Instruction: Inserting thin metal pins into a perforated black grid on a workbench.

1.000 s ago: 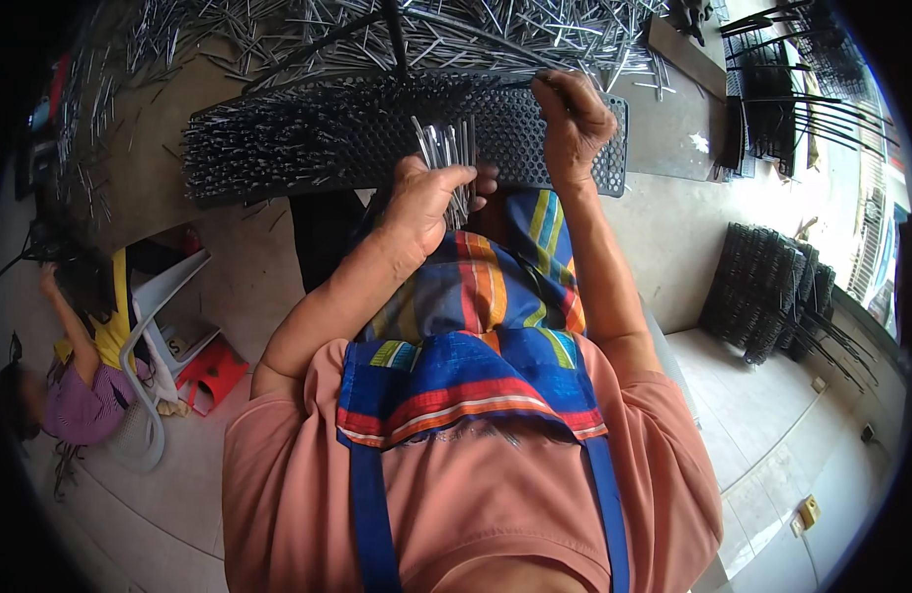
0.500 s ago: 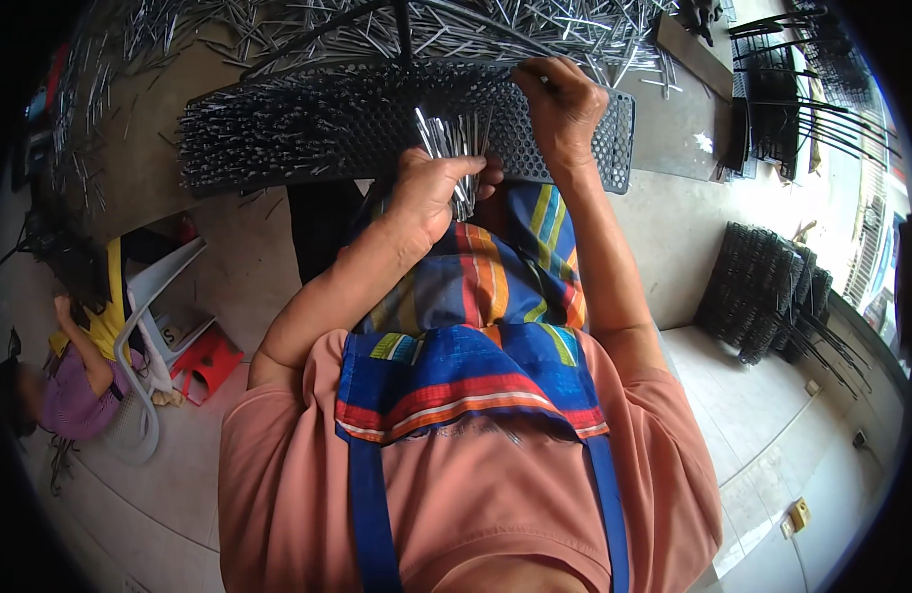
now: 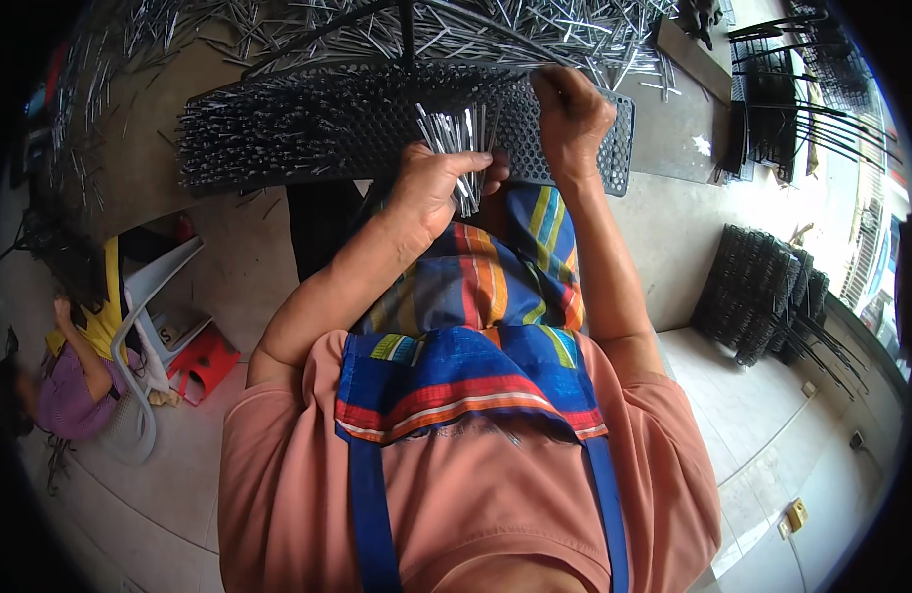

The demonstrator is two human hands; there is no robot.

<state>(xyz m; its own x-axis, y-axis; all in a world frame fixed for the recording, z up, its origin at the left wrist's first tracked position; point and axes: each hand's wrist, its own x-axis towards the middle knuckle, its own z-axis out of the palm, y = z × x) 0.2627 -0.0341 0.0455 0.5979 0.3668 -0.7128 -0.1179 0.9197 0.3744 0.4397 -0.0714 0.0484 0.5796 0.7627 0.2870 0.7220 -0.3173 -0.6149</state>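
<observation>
A: Left hand (image 3: 431, 188)?

B: Clamped around a bundle of pins (image 3: 459, 148), just below centre-top. Tips fanning toward 12 o'clock, stubs poking out beneath the fist toward 6.

A: Moved since a second ago?

B: Barely. Same spot over the lap, same hold. Bundle perhaps a shade more upright; hard to tell.

A: Right hand (image 3: 572, 119)?

B: Shifted. Earlier out at the mat's (image 3: 278, 133) right part, fingers spread on it. Now drawn slightly toward 9 o'clock, fingers pinched together at the mat's far edge, near 1 o'clock. Possibly closed on a single pin; too small to confirm.

A: Meaning?

B: Probably one more pin going in, next hole along. Left half of the mat already bristling, right end toward 3 o'clock showing bare holes. Plenty left to fill, by that look.

A: And around it?

B: Loose pins (image 3: 496, 30) heaped across the table (image 3: 663, 94) at 12. Dark stacked mats (image 3: 762, 296) at 3 o'clock on the floor. Another person (image 3: 71, 385) seated low at 9, beside a white chair (image 3: 155, 296) and a red stool (image 3: 204, 361).
</observation>
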